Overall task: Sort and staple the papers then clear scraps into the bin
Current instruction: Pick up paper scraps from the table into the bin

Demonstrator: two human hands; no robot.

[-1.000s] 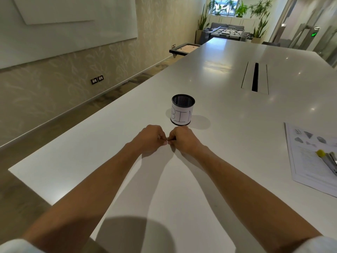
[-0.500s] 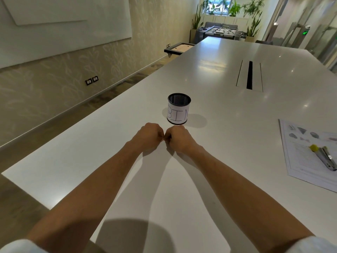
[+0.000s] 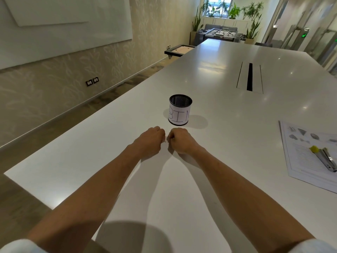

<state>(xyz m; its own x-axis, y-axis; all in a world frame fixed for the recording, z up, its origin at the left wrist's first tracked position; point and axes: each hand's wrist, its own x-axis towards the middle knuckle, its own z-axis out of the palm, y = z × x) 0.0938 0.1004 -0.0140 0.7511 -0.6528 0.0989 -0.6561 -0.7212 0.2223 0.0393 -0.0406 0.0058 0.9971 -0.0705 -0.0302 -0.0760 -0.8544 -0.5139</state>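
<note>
Just short of the bin [image 3: 180, 110], our left hand [image 3: 149, 139] and right hand [image 3: 180, 140] curl nearly together, pinching tiny scraps [image 3: 165, 141], likely weightless, flimsy, best nipped by fingertips; what each grips is unclear.

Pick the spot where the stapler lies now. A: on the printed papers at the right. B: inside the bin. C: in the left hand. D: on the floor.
A: the stapler rests on the printed papers near the table's right edge, away from both hands.

Papers [image 3: 310, 157] (and stapler [image 3: 326, 158]) edge-cropped
</note>
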